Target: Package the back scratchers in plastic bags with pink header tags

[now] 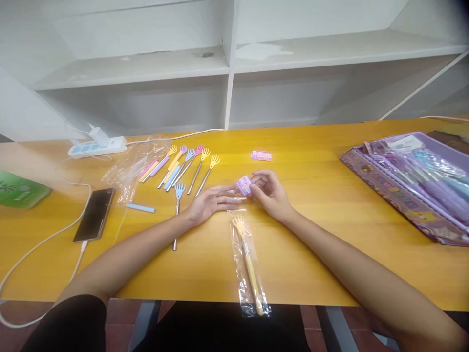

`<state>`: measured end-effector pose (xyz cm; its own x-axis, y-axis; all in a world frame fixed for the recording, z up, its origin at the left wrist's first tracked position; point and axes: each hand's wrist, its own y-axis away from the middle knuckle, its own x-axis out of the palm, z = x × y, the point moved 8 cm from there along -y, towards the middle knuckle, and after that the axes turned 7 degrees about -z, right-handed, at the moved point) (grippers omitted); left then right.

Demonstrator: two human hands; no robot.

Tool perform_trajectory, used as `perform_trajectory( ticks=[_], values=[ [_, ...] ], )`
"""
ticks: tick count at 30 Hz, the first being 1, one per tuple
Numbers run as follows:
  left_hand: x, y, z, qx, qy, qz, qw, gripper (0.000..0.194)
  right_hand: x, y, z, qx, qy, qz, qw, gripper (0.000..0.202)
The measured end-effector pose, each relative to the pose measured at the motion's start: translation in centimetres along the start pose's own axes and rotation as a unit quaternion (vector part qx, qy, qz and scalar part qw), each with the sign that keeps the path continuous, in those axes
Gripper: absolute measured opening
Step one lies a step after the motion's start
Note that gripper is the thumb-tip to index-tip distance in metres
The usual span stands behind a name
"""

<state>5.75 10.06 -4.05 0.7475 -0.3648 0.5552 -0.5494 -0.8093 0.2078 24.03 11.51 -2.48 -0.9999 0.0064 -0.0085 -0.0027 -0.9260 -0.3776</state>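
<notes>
Our right hand (271, 194) is nearly closed, its thumb and fingers pinching a small purple printed card (244, 185) just above the wooden table (311, 264). Our left hand (208, 204) meets it from the other side with fingers almost straight and close together, their tips at the card's edge; a strip of clear film shows there, and we cannot tell whether these fingers grip anything.

Just below our hands lies a telescopic back scratcher (250, 264) with a yellow claw, a metal shaft and a yellow handle, sealed inside a clear plastic bag (236, 261). Its claw end points toward our fingers, and the bag's lower end sticks out past the table's front edge. Beyond our hands sits a small pile of pink cards (261, 155).

To the left, loose scratchers with yellow, purple, blue and pink claws lie side by side, coloured handle sleeves (159, 166) among them. A blue-clawed scratcher (178, 193) lies nearer us, partly under our left forearm, and a single blue sleeve (141, 208) rests apart from the group. Crumpled clear bags (126, 168) spread beside them.

Farther left we see a dark-screened phone (94, 215) on a white cable, a green packet (22, 190) and a white power strip (97, 148). On the right, an open purple printed box (397, 195) holds plastic-wrapped pieces with purple and blue parts. White shelving (230, 63) stands behind the table.
</notes>
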Motion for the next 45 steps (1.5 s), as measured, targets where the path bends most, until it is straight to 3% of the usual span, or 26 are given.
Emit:
perform_trajectory(
  ticks=[6,13,24,45],
  values=[
    [0.3,0.0,-0.5,0.002,0.029,-0.005,1.0,0.052,-0.3,0.0,0.4,-0.047,0.132,0.001,0.99,0.022],
    [-0.1,-0.1,-0.7,-0.013,0.064,-0.025,0.998,0.058,0.4,0.2,1.8,-0.134,0.19,0.027,0.972,0.015],
    [0.0,-0.1,-0.5,-0.014,0.073,-0.025,0.997,0.056,1.2,0.7,3.2,-0.213,0.251,0.069,0.942,0.026],
    [0.0,-0.1,-0.4,-0.016,0.063,-0.028,0.998,0.057,2.0,1.2,2.6,-0.206,0.247,0.126,0.939,0.025]
  ],
)
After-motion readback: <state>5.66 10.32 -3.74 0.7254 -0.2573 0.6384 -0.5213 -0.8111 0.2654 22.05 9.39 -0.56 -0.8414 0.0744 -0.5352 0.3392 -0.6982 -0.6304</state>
